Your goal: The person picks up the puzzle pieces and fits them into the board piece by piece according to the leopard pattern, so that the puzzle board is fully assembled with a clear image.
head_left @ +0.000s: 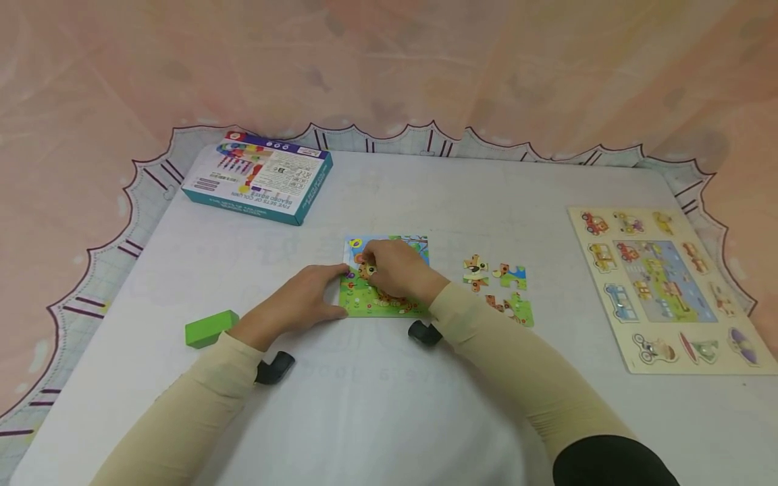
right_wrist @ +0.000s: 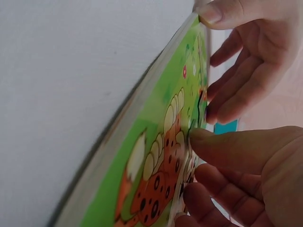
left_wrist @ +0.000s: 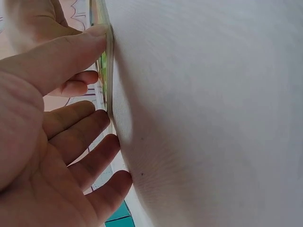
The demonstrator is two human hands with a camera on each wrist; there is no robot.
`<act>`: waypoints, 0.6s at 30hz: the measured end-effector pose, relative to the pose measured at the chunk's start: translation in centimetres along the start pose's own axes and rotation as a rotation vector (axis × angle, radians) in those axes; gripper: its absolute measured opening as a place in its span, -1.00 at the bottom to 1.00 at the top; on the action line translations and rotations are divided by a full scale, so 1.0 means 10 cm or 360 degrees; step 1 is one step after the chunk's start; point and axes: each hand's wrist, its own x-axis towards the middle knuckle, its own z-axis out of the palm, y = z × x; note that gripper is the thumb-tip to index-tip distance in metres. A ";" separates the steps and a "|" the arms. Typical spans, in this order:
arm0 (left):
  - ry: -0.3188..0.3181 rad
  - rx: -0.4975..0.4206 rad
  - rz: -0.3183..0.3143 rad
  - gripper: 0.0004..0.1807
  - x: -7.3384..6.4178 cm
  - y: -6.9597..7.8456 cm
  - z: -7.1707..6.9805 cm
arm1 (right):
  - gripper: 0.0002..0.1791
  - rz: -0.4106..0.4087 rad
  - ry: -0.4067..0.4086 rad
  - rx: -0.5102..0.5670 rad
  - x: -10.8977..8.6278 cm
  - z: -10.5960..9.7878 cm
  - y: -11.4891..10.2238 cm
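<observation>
A small jigsaw puzzle [head_left: 358, 305] with a spotted orange animal on green grass lies flat at the middle of the white table. My left hand [head_left: 304, 297] steadies its left side, thumb at the near corner and fingers stretched along the edge. Over the picture, my right hand [head_left: 398, 268] pinches a puzzle piece [head_left: 367, 271] between thumb and fingertips, at the puzzle's left half. Most of that piece is hidden by the fingers. In the right wrist view, the thumb [right_wrist: 203, 137] presses close to the picture's surface, with the animal's paws showing beside it.
Several loose puzzle pieces [head_left: 475, 268] lie right of the puzzle. A green block [head_left: 209, 329] sits by the left wrist. At the back left rests a teal and white box [head_left: 261, 179]; a wooden picture board with vehicle shapes [head_left: 659, 347] lies at the far right.
</observation>
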 end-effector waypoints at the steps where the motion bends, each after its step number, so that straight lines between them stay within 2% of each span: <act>1: 0.0001 0.0001 -0.0002 -0.18 0.00 0.00 0.00 | -0.59 0.0003 0.0002 0.0010 0.00 0.00 0.00; 11: -0.0003 0.0018 0.0002 -0.17 0.00 0.00 0.00 | -0.58 -0.0011 0.0010 0.0135 -0.03 0.02 0.06; 18: 0.0008 0.0007 -0.0005 -0.21 0.00 0.03 0.02 | -0.58 -0.0030 0.0029 0.0126 -0.04 0.03 0.06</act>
